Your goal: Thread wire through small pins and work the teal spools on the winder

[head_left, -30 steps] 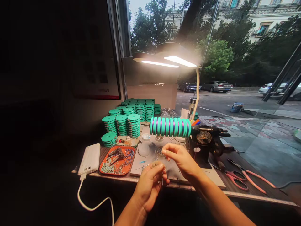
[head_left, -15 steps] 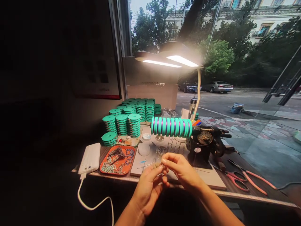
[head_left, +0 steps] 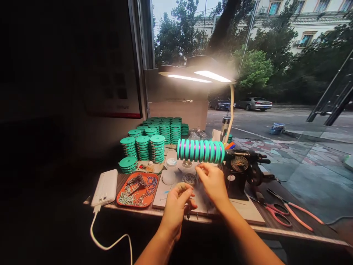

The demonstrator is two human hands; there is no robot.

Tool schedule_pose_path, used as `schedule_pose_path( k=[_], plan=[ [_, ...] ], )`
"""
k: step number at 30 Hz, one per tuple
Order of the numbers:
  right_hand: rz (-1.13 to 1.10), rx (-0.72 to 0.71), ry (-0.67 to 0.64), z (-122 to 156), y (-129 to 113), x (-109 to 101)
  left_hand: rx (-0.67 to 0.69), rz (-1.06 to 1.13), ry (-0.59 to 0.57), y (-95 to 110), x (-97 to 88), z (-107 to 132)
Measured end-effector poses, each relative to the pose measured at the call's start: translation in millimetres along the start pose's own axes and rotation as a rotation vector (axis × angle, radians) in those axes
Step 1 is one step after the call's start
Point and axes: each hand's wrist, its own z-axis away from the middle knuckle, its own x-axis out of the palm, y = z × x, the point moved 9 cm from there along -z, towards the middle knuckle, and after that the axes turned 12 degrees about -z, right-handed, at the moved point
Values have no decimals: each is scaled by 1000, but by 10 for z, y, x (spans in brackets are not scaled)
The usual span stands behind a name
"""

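Note:
My left hand [head_left: 176, 202] is closed in a pinch above the table's front edge. What sits between its fingertips is too small to make out. Small dark pieces [head_left: 188, 216] dangle just below its fingers. My right hand [head_left: 213, 182] is higher and to the right, thumb and fingertips pinched together; any thin strand there cannot be seen. Just above it is a row of turquoise ring-shaped spools [head_left: 200, 151] on the shaft of a black hand-cranked winder [head_left: 237, 167]. Behind the hands lies a round dish of tiny metal parts [head_left: 189, 179].
Stacked turquoise spools [head_left: 157, 147] stand at the back left. An orange tray [head_left: 138, 189] holds small parts, beside a white power bank [head_left: 104, 187] with a cable. Scissors [head_left: 278, 213] and long pliers [head_left: 300, 213] lie right. A lit lamp [head_left: 198, 71] hangs overhead.
My right hand has moved up and away from my left hand, towards the spools on the winder. The left hand stays near its place, with small pieces now hanging under it.

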Motion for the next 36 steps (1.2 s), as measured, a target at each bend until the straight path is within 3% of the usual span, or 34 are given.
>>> schedule_pose_path(
  k=[6,11,17,24,30,33,36],
  plan=[
    [-306,37,-76,49,-22,-48,-3,24,-31,-4,41,10],
    [-229,52,-87,112,-24,-63,-4,69,-54,-3,74,2],
    [-444,210,-472,314,-25,327,-21,66,-75,14,89,10],
    [-266,58,-473,254,-141,324,-3,102,-53,6,106,-45],
    [-619,287,-577,291,7,438,22,102,-93,47,137,-41],
    [-561,242,-613,307,-38,413,6,74,-97,33,127,-24],
    [-287,114,-603,298,-111,365,-3,46,-58,0,86,-36]
  ],
)
